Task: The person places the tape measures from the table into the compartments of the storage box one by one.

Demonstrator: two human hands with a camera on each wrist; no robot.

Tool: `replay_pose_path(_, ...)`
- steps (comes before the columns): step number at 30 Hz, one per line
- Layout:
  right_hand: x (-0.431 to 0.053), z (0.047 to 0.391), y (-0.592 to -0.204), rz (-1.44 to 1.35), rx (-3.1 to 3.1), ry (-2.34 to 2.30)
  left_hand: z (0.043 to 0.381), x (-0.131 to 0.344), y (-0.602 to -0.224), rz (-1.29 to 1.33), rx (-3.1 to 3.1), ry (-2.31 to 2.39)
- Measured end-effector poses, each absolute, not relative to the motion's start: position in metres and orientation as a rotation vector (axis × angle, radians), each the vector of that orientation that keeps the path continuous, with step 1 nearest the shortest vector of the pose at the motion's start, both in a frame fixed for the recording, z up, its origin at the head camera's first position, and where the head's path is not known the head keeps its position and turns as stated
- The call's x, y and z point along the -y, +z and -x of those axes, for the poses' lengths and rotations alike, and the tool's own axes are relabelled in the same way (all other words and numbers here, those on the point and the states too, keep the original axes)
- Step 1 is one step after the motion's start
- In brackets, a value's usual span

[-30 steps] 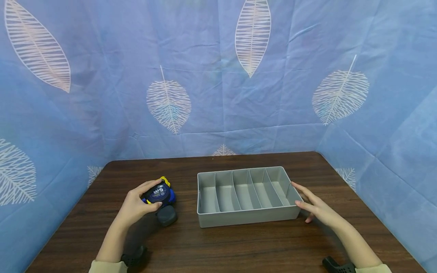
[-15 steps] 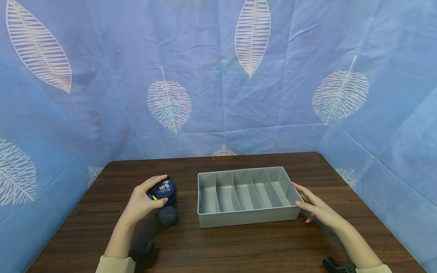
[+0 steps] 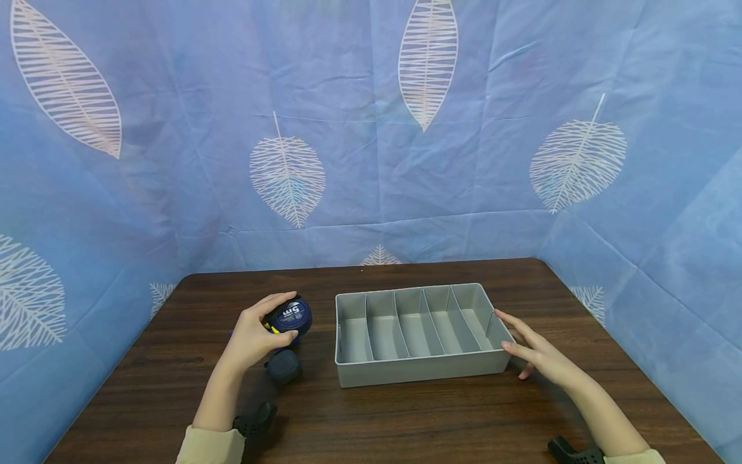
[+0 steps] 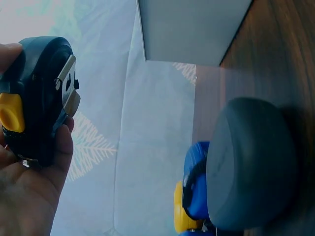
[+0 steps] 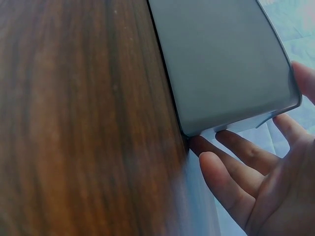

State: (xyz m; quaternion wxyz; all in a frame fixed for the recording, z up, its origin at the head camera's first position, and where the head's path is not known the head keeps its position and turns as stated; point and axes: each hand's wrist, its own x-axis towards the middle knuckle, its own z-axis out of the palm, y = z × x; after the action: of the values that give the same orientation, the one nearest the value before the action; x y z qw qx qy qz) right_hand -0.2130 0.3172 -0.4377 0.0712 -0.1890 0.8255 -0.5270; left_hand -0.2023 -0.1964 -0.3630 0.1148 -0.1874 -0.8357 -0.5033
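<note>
My left hand (image 3: 249, 338) grips a dark blue tape measure (image 3: 294, 314) marked 5m, raised above the table. Its yellow button and metal end hook show in the left wrist view. Below it sits a blue and yellow object (image 4: 199, 199), mostly hidden by the hand in the head view. A dark grey rounded case (image 3: 283, 367) lies just in front of that object. Over on the right, my right hand (image 3: 539, 351) touches the right end of a grey divided tray (image 3: 417, 370). Its fingers are fairly straight, with the fingertips against the end wall.
The brown wooden table (image 3: 371, 425) carries all these things. Thin upright dividers (image 3: 397, 322) part the tray into several compartments, in which nothing shows. Blue cloth (image 3: 348, 180) with white leaf prints hangs behind and at both sides.
My left hand has lifted the tape measure off the blue and yellow object and carried it a little to the right. My right hand and the tray stay where they were.
</note>
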Motion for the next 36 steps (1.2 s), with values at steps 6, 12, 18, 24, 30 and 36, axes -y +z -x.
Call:
replay_pose_path(6, -0.317, 0.213, -0.437, 0.566, -2.481, -1.585, 0.203, 0.190, -0.362, 0.570, 2.440, -1.517)
replay_pose_path(12, -0.317, 0.213, -0.437, 0.565, -2.483, -1.583, 0.204, 0.186, -0.363, 0.583, 2.426, -1.547)
replay_pose_path(18, -0.317, 0.213, -0.437, 0.572, -2.488, -1.582, 0.204, 0.182, -0.364, 0.559, 2.436, -1.575)
replay_pose_path(24, -0.317, 0.213, -0.437, 0.572, -2.492, -1.578, 0.204, 0.179, -0.364, 0.556, 2.439, -1.581)
replay_pose_path(30, -0.318, 0.213, -0.437, 0.577, -2.494, -1.576, 0.202, 0.174, -0.364, 0.573, 2.422, -1.551)
replay_pose_path(36, -0.318, 0.213, -0.438, 0.567, -2.500, -1.570, 0.202, 0.170, -0.364, 0.583, 2.402, -1.518)
